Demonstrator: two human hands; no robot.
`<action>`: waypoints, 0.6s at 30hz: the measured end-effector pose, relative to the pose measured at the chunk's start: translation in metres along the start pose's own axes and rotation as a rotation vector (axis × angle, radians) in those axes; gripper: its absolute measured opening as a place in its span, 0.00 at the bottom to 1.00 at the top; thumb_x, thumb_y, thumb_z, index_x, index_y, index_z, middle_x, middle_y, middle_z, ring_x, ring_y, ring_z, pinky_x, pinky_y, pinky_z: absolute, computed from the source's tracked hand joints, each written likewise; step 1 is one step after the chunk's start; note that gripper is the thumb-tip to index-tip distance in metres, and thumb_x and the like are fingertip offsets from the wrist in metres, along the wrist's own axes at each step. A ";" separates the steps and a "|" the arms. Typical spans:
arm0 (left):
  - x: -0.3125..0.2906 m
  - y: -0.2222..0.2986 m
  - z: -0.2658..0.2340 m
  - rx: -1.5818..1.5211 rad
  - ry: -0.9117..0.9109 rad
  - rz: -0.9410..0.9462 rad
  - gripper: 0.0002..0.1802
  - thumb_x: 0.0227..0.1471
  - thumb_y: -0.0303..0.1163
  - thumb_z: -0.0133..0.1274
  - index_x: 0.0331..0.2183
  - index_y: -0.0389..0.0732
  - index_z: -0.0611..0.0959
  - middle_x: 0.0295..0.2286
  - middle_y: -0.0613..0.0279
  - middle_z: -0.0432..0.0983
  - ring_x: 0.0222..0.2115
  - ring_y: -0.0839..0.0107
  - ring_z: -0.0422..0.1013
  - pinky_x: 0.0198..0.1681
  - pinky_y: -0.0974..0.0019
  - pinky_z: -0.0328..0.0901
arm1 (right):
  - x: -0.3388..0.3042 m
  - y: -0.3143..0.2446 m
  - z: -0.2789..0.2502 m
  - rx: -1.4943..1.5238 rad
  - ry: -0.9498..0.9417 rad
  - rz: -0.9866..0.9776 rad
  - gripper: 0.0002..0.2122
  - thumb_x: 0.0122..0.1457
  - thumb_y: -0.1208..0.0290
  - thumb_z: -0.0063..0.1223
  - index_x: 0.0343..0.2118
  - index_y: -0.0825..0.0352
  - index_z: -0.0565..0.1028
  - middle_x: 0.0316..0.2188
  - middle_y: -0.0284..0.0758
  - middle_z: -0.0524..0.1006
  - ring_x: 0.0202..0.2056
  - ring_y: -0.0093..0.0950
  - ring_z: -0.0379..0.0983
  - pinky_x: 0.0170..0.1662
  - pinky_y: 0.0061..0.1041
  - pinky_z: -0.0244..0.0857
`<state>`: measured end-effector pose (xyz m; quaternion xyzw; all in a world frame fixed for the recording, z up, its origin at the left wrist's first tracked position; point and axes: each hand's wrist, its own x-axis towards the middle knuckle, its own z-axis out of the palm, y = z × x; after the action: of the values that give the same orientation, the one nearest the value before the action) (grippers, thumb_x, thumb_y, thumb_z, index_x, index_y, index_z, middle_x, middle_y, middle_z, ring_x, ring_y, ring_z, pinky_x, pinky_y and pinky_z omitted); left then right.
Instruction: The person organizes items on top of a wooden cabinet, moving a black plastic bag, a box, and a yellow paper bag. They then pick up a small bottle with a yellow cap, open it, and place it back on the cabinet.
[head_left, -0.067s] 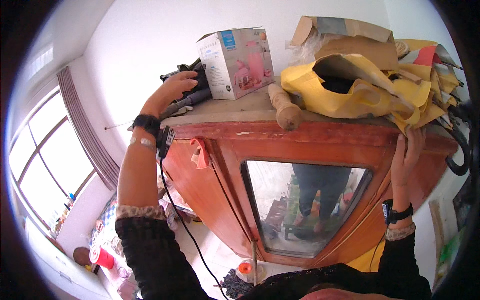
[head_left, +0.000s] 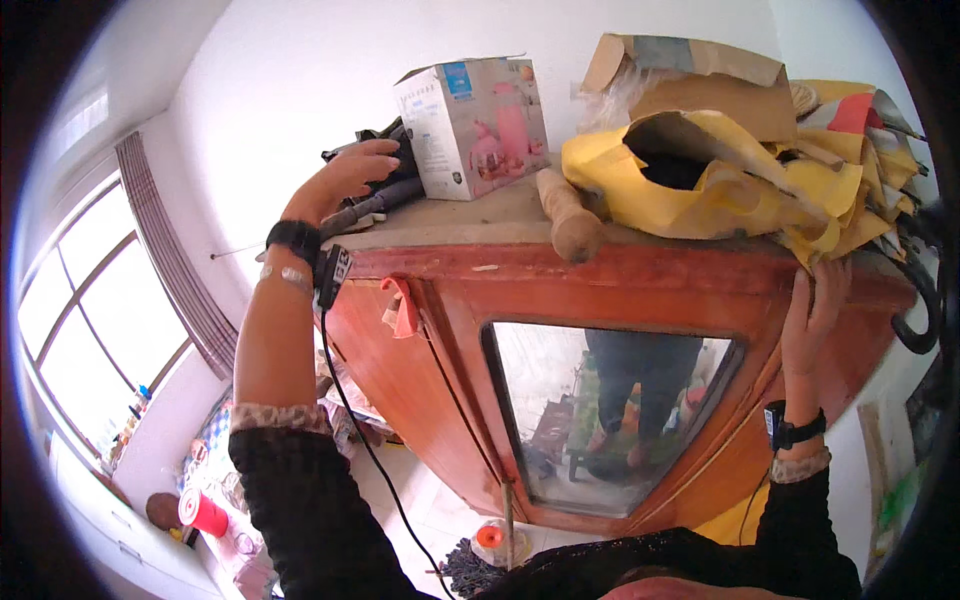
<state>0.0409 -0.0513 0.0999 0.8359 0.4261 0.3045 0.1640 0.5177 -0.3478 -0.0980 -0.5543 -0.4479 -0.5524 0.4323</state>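
Note:
My left hand [head_left: 352, 172], fingers stretched out, is over the left end of the wooden cabinet's top [head_left: 450, 222]. It is beside a dark bundle [head_left: 398, 150], which it partly hides; whether they touch I cannot tell. A white box with pink pictures [head_left: 470, 130] stands just right of that bundle. On the other side, my right hand [head_left: 817, 305] lies against the cabinet's front edge with its fingers extended upward. Its fingertips meet the hanging edge of a crumpled yellow bag [head_left: 600, 178], whose dark mouth gapes. Both wrists wear black straps, the left with a cable.
A rounded wooden piece [head_left: 575, 230] juts over the front edge. Behind the yellow bag sits an open cardboard box [head_left: 700, 100]. A black hooked handle [head_left: 920, 310] hangs at the right. The cabinet door has a mirror [head_left: 560, 400]; a red cloth [head_left: 403, 308] hangs at its left.

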 end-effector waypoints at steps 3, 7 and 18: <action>0.018 0.017 -0.004 0.005 -0.035 -0.024 0.35 0.53 0.48 0.50 0.59 0.45 0.65 0.53 0.51 0.65 0.54 0.58 0.63 0.56 0.51 0.57 | -0.002 0.002 0.000 0.033 -0.027 -0.010 0.12 0.63 0.72 0.45 0.47 0.70 0.71 0.51 0.45 0.69 0.55 0.46 0.60 0.63 0.49 0.45; 0.058 0.020 0.011 -0.128 -0.023 -0.120 0.28 0.55 0.36 0.51 0.57 0.44 0.68 0.53 0.56 0.65 0.55 0.61 0.62 0.58 0.52 0.56 | -0.001 0.004 -0.003 0.022 -0.068 -0.021 0.13 0.63 0.72 0.45 0.48 0.70 0.69 0.52 0.45 0.68 0.56 0.46 0.59 0.63 0.49 0.44; 0.168 -0.012 0.067 1.088 -0.200 0.664 0.29 0.31 0.20 0.65 0.42 0.39 0.78 0.35 0.53 0.77 0.40 0.53 0.73 0.41 0.57 0.69 | -0.003 0.011 0.003 -0.009 -0.065 -0.052 0.10 0.60 0.69 0.44 0.42 0.67 0.70 0.46 0.44 0.70 0.54 0.46 0.61 0.61 0.56 0.45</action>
<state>0.1535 0.0914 0.1045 0.9114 0.2210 0.0001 -0.3472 0.5291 -0.3469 -0.1012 -0.5621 -0.4736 -0.5473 0.4004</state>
